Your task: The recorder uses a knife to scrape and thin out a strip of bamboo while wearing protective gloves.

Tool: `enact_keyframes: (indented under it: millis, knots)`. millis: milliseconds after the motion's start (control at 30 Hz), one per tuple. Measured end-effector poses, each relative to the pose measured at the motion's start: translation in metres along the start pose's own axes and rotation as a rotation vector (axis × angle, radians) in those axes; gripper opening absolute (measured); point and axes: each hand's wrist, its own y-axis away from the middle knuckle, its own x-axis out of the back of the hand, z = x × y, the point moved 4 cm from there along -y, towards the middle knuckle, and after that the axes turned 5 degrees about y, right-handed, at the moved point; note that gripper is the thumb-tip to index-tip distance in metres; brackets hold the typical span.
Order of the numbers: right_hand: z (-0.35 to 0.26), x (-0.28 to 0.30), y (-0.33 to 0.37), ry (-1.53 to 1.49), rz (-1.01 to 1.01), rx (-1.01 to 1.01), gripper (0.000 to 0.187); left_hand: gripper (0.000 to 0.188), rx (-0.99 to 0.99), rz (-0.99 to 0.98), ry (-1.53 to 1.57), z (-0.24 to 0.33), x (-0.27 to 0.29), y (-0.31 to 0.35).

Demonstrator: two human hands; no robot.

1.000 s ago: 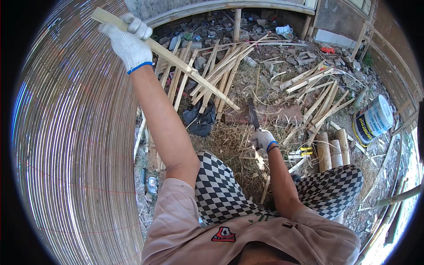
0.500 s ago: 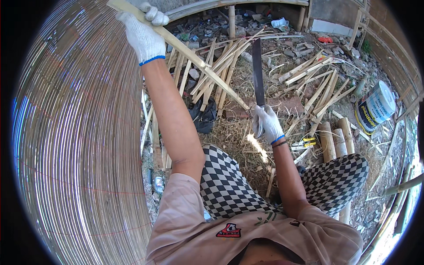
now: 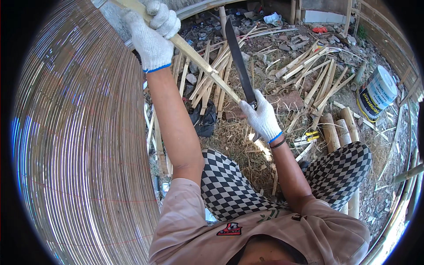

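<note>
My left hand (image 3: 154, 37), in a white knit glove with a blue cuff, is closed around the upper part of a long pale bamboo strip (image 3: 201, 64). The strip slants down to the right, and its lower end meets the fingertips of my right hand (image 3: 261, 115). That hand, gloved alike, grips the handle of a machete (image 3: 239, 57). The dark, long blade points up and slightly left, beside the strip and apart from it for most of its length. Most of the machete's handle is hidden by my fingers.
Piles of split bamboo strips (image 3: 304, 66) lie ahead and to the right. A slatted bamboo screen (image 3: 88, 145) stands at my left. On the right are a white bucket (image 3: 377, 92), several bamboo poles (image 3: 330, 132) and yellow-handled pliers (image 3: 312, 136). Rubble covers the far ground.
The machete has tilted left, and my right hand has moved slightly left and up to the strip's lower end. My left hand, still holding the strip, has shifted slightly right and down.
</note>
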Motion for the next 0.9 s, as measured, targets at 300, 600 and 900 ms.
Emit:
enact_keyframes:
  millis: [300, 600, 900]
  knots:
    - [-0.037, -0.017, -0.017, 0.132, 0.012, 0.181, 0.03, 0.064, -0.076, 0.082, -0.115, -0.009, -0.011, 0.003]
    - [-0.073, -0.008, -0.003, 0.264, 0.065, 0.313, 0.028, 0.049, -0.36, 0.537, -0.506, -0.02, -0.024, 0.003]
    - [-0.077, -0.011, -0.026, 0.531, -0.097, 0.213, 0.032, 0.042, -0.497, 0.68, -0.648, -0.047, -0.045, -0.006]
